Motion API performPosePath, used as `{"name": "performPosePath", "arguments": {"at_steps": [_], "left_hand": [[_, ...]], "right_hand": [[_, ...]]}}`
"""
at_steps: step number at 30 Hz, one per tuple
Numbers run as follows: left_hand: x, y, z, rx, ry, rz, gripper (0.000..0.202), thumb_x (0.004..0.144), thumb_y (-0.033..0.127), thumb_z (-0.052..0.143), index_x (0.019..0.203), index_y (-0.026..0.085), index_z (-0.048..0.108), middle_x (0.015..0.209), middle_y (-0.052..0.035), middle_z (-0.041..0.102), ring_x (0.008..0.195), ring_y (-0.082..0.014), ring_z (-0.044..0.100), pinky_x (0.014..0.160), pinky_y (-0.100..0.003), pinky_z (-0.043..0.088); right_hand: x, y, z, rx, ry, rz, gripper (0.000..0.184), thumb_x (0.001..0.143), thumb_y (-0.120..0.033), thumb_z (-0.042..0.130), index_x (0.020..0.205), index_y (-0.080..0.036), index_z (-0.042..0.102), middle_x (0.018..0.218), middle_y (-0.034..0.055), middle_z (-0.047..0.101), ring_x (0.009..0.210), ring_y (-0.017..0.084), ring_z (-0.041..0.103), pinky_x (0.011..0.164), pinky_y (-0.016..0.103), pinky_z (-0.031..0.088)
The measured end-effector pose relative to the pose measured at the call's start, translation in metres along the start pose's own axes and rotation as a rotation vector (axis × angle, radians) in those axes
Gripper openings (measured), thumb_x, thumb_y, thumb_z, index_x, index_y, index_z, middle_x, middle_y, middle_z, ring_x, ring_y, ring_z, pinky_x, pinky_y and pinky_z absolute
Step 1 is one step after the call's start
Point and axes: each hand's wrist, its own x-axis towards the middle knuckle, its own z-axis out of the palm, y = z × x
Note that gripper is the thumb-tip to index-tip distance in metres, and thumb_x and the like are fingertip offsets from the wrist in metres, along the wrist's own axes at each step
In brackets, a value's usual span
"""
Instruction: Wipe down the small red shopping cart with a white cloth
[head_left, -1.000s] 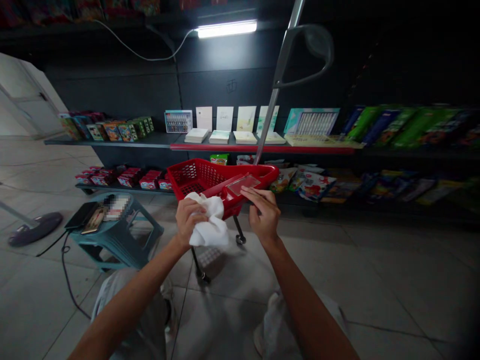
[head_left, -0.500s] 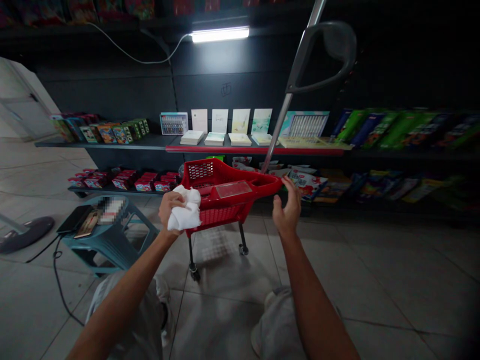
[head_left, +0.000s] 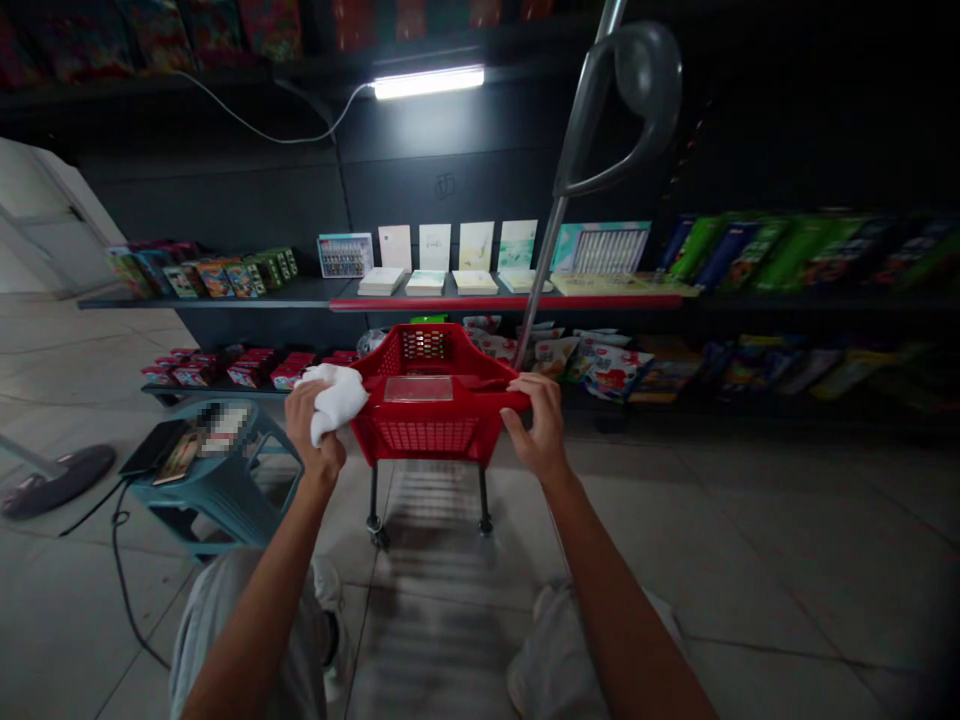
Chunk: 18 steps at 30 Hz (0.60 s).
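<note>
Right hand (head_left: pixel 534 425): fingers (head_left: pixel 537 386) curled together over the near right corner of the red basket cart (head_left: pixel 431 425). They are clamped on the rim.

Left hand (head_left: pixel 315 432): fingers (head_left: pixel 302 400) closed round a bunched white cloth (head_left: pixel 335 397), held at the near left corner of the rim. The cloth edge either meets the plastic or sits just beside it; cannot tell which.

Relation: the cart stands mid-frame, straight ahead of both hands and between them. Its long axis runs away from the person toward the shelves, with the near short wall facing the hands. The right hand is on the cart itself; the left hand reaches it only through the cloth. A clear panel (head_left: pixel 418 389) lies flat on the near rim between the hands, nearer the cloth than the right fingers.

A grey pole (head_left: pixel 541 265) rises tilted from the cart's far right side to a loop handle (head_left: pixel 634 90) at the upper right of centre. The cart sits upright on small castors (head_left: pixel 373 530).

Surface: pale floor tiles (head_left: pixel 750 560). The person's knees show at the lower edge.

Room:
- Lower left: a teal stool (head_left: pixel 225 480) with a dark phone (head_left: pixel 154 447) on top, well apart from the cart.
- Left edge: a fan base (head_left: pixel 56 480).
- Behind: dark shelves (head_left: pixel 240 293) of boxes and cards.
- Top centre: a tube light (head_left: pixel 427 82).
</note>
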Motion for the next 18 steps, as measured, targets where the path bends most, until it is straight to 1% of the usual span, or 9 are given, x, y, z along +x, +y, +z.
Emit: {"name": "performPosePath", "arguments": {"at_steps": [2, 3, 5, 6, 9, 13, 16, 18], "left_hand": [[0.001, 0.016, 0.001, 0.050, 0.079, 0.029, 0.069, 0.099, 0.062, 0.024, 0.130, 0.016, 0.064, 0.133, -0.0197, 0.064, 0.135, -0.0355, 0.054, 0.122, -0.057, 0.034], [0.001, 0.026, 0.003, 0.084, 0.079, 0.047, 0.069, 0.099, 0.063, 0.025, 0.133, 0.016, 0.063, 0.134, -0.0184, 0.065, 0.135, -0.0345, 0.054, 0.125, -0.057, 0.030], [-0.001, 0.049, 0.007, 0.139, 0.014, 0.081, 0.068, 0.099, 0.060, 0.030, 0.141, 0.016, 0.059, 0.138, -0.0165, 0.064, 0.138, -0.0335, 0.053, 0.130, -0.056, 0.018], [-0.002, 0.060, 0.010, 0.143, -0.005, 0.098, 0.067, 0.099, 0.057, 0.033, 0.146, 0.016, 0.056, 0.141, -0.0166, 0.063, 0.140, -0.0334, 0.051, 0.131, -0.056, 0.015], [-0.005, 0.091, 0.019, 0.135, -0.078, 0.145, 0.069, 0.096, 0.048, 0.039, 0.155, 0.012, 0.046, 0.150, -0.0179, 0.056, 0.145, -0.0337, 0.045, 0.132, -0.056, 0.013], [-0.005, 0.127, 0.031, 0.160, -0.201, 0.168, 0.070, 0.090, 0.037, 0.048, 0.156, 0.013, 0.044, 0.150, -0.0174, 0.057, 0.146, -0.0341, 0.045, 0.133, -0.057, 0.011], [-0.004, 0.153, 0.040, 0.175, -0.304, 0.198, 0.073, 0.088, 0.035, 0.055, 0.157, 0.016, 0.043, 0.151, -0.0162, 0.057, 0.145, -0.0347, 0.046, 0.133, -0.056, 0.013], [-0.001, 0.166, 0.046, 0.161, -0.375, 0.246, 0.074, 0.088, 0.037, 0.057, 0.158, 0.017, 0.043, 0.151, -0.0157, 0.058, 0.145, -0.0350, 0.047, 0.133, -0.055, 0.015]], "right_hand": [[0.000, -0.009, 0.005, 0.000, 0.005, 0.003, 0.022, 0.099, -0.040, 0.059, 0.115, -0.025, 0.061, 0.115, 0.0101, 0.064, 0.120, 0.032, 0.057, 0.110, 0.056, 0.045], [0.000, -0.013, 0.006, 0.011, 0.012, 0.012, 0.020, 0.099, -0.040, 0.057, 0.113, -0.025, 0.062, 0.113, 0.0098, 0.064, 0.119, 0.031, 0.057, 0.110, 0.056, 0.045], [0.002, -0.021, 0.010, 0.043, 0.024, 0.031, 0.018, 0.099, -0.039, 0.057, 0.110, -0.025, 0.062, 0.110, 0.0090, 0.064, 0.116, 0.031, 0.058, 0.111, 0.056, 0.045], [0.003, -0.023, 0.011, 0.060, 0.028, 0.041, 0.017, 0.099, -0.039, 0.057, 0.108, -0.025, 0.062, 0.108, 0.0086, 0.064, 0.114, 0.031, 0.058, 0.111, 0.056, 0.044], [0.006, -0.027, 0.013, 0.117, 0.039, 0.070, 0.016, 0.098, -0.038, 0.057, 0.105, -0.025, 0.063, 0.104, 0.0071, 0.064, 0.111, 0.030, 0.060, 0.111, 0.055, 0.044], [0.006, -0.028, 0.016, 0.195, 0.051, 0.111, 0.016, 0.098, -0.038, 0.053, 0.100, -0.025, 0.064, 0.101, 0.0054, 0.064, 0.108, 0.029, 0.061, 0.113, 0.054, 0.042], [0.004, -0.027, 0.018, 0.217, 0.044, 0.130, 0.018, 0.096, -0.040, 0.051, 0.101, -0.026, 0.062, 0.102, 0.0059, 0.063, 0.106, 0.029, 0.060, 0.110, 0.053, 0.044], [0.001, -0.025, 0.020, 0.202, 0.048, 0.129, 0.025, 0.095, -0.043, 0.047, 0.108, -0.026, 0.060, 0.106, 0.0076, 0.062, 0.107, 0.030, 0.059, 0.105, 0.051, 0.047]]}}
